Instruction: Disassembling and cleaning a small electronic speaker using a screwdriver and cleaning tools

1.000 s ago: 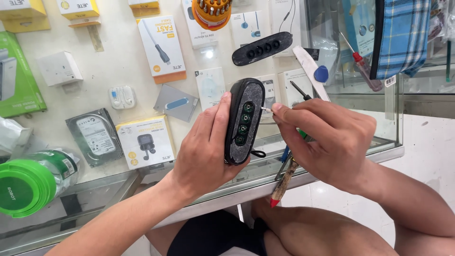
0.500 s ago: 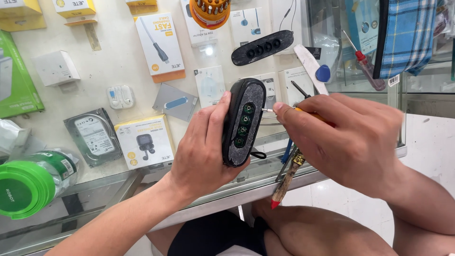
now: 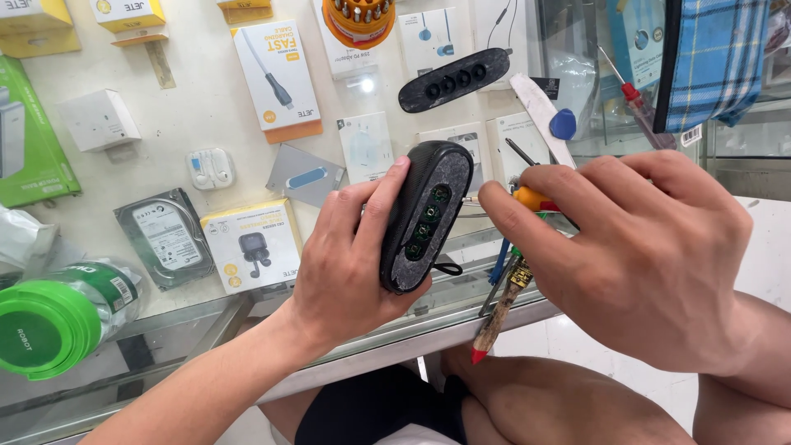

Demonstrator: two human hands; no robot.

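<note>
Over the glass tabletop (image 3: pixel 206 330) of a display counter, the person's left hand (image 3: pixel 346 264) holds a dark oval speaker (image 3: pixel 424 214) upright, fingers (image 3: pixel 375 206) wrapped closed round its side so the stripped face, with a row of small green-ringed parts down the middle, is turned toward the right hand. The right hand (image 3: pixel 634 247) is curled shut on a screwdriver with an orange collar (image 3: pixel 531 198), its thin metal tip laid against the speaker's edge; the work in hand looks to be on a fastening or seam at that rim, and a next move would, I judge, call for a steady left grip and a tip kept square (it could easily skid off the curved shell). The speaker's removed black button strip (image 3: pixel 455 79) lies on the glass further off, near a blue pick (image 3: pixel 563 124) and a red-handled screwdriver (image 3: pixel 638 103). Under the glass sit flat packages: a white box with an orange band showing a cable (image 3: pixel 276 78), a yellow-and-white box picturing earbuds (image 3: pixel 251 247), a green box (image 3: pixel 33 148) at the left edge, and a bare hard drive (image 3: pixel 165 239). A green-lidded round tub (image 3: pixel 49 321) lies at lower left, and a wooden-handled tool with a red tip (image 3: pixel 498 309) hangs off the tabletop's near edge.
</note>
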